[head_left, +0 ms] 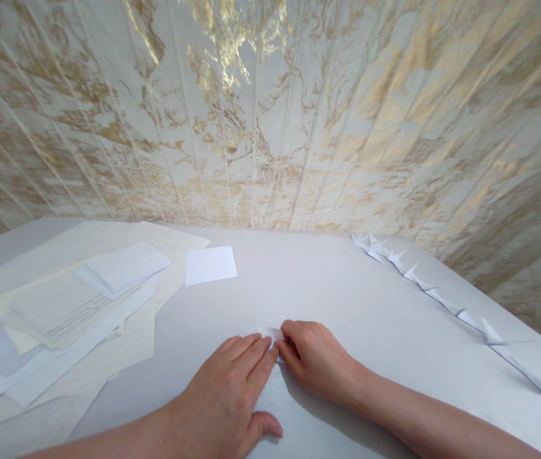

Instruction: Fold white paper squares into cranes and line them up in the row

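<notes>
A small piece of white paper [267, 331] lies on the white table between my hands, mostly covered by fingers. My left hand [232, 376] rests with its fingers stretched out flat, their tips on the paper's left part and the thumb spread away. From the right, my right hand [316, 357] has its thumb and curled fingers pinched together at the paper's right edge. Any folds in the paper are hidden or too small to make out.
Loose sheets and envelope-like papers [74, 306] pile up on the left. One white square of paper [210, 265] lies beyond my hands. Folded paper cranes [411, 274] stand in a row along the right edge of the table [299, 268]. A gold-patterned curtain [251, 127] hangs behind.
</notes>
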A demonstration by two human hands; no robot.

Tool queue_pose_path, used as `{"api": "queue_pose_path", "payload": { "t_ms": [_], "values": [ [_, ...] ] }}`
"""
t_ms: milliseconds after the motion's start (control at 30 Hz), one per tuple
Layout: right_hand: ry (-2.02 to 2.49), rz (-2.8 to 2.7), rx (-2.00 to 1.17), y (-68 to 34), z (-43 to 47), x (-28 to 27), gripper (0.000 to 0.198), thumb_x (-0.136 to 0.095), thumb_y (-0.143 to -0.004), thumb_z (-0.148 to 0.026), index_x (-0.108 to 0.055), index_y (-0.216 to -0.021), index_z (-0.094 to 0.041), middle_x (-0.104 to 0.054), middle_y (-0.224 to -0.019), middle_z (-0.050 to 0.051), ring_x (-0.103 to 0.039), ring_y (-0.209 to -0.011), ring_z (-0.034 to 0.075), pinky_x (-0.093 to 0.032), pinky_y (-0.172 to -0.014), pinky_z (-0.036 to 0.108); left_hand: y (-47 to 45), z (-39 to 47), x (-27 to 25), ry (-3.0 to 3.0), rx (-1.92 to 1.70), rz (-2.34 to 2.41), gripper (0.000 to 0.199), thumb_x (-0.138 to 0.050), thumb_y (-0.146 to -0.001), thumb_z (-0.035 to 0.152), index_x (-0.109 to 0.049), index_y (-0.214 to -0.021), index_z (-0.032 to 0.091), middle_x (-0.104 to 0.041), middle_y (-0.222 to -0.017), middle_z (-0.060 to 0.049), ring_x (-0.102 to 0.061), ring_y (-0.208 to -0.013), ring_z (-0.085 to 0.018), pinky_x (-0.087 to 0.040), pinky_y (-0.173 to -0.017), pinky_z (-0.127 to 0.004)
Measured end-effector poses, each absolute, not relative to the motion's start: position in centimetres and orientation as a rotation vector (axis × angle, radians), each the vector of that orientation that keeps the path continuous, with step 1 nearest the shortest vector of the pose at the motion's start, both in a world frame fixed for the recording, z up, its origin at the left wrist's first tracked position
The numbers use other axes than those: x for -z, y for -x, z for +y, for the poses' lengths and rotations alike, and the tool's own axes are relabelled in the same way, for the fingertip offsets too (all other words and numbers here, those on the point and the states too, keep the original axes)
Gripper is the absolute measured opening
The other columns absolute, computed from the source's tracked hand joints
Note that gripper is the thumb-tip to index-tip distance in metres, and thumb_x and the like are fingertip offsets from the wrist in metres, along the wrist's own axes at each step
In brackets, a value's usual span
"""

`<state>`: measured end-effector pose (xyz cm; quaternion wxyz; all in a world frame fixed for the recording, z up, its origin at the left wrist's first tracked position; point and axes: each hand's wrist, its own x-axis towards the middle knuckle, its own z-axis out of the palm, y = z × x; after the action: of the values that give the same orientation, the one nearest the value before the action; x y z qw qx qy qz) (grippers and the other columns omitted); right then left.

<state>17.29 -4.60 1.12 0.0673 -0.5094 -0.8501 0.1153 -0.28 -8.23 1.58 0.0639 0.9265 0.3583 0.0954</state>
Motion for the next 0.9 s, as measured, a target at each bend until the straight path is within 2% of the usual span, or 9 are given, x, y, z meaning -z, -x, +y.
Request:
{"api": "queue_pose_path", "payload": {
  "t_ms": [433,633,700,833,900],
  "values": [
    [1.603,-2.515,-0.411,-17.5,-4.3,-1.8,0.018,-0.045,-0.083,-0.025,-0.057,-0.074,-0.016,-0.063,-0.067,0.005,-0.054,-0.059,0.014,-0.028,-0.053,0.023,-0.1,-8.1,-1.5,-2.709,-0.371,1.101,0.059,-0.057,-0.074,0.047,-0.05,-0.118,0.008,-0.056,-0.117,-0.02,-0.052,-0.106,-0.032,-0.041,-0.09,-0.047],
    [1.601,-2.425,-0.471,-18.7,-3.4,-1.7,0.011,-0.052,-0.079,-0.023,-0.058,-0.072,-0.016,-0.061,-0.064,0.002,-0.051,-0.057,0.012,-0.032,-0.054,0.022,-0.1,-8.0,-1.4,-2.704,-0.351,1.112,0.059,-0.058,-0.073,0.047,-0.05,-0.117,0.008,-0.056,-0.118,-0.019,-0.051,-0.107,-0.031,-0.04,-0.092,-0.048],
    [1.475,-2.408,-0.486,-19.1,-3.4,-1.4,0.009,-0.05,-0.079,-0.017,-0.059,-0.077,-0.016,-0.061,-0.069,0.003,-0.052,-0.061,0.012,-0.035,-0.057,0.022,0.0,-8.0,-1.4,-2.713,-0.335,1.113,0.059,-0.058,-0.073,0.047,-0.05,-0.117,0.008,-0.055,-0.119,-0.02,-0.051,-0.107,-0.032,-0.04,-0.091,-0.048],
    [1.157,-2.423,-0.473,-19.6,-3.8,-0.8,0.026,-0.041,-0.08,-0.007,-0.061,-0.094,-0.015,-0.062,-0.087,0.008,-0.055,-0.077,0.014,-0.041,-0.069,0.023,0.0,-8.1,-1.0,-2.742,-0.334,1.118,0.06,-0.055,-0.074,0.049,-0.049,-0.118,0.008,-0.055,-0.119,-0.019,-0.051,-0.108,-0.031,-0.04,-0.092,-0.047],
    [1.148,-2.392,-0.485,-19.7,-3.7,-0.6,0.026,-0.041,-0.081,-0.007,-0.061,-0.096,-0.015,-0.061,-0.087,0.008,-0.056,-0.078,0.015,-0.042,-0.07,0.023,0.0,-8.1,-0.5,-2.758,-0.376,1.122,0.061,-0.053,-0.075,0.051,-0.049,-0.119,0.01,-0.055,-0.12,-0.018,-0.05,-0.109,-0.031,-0.039,-0.092,-0.047]
  ]
}}
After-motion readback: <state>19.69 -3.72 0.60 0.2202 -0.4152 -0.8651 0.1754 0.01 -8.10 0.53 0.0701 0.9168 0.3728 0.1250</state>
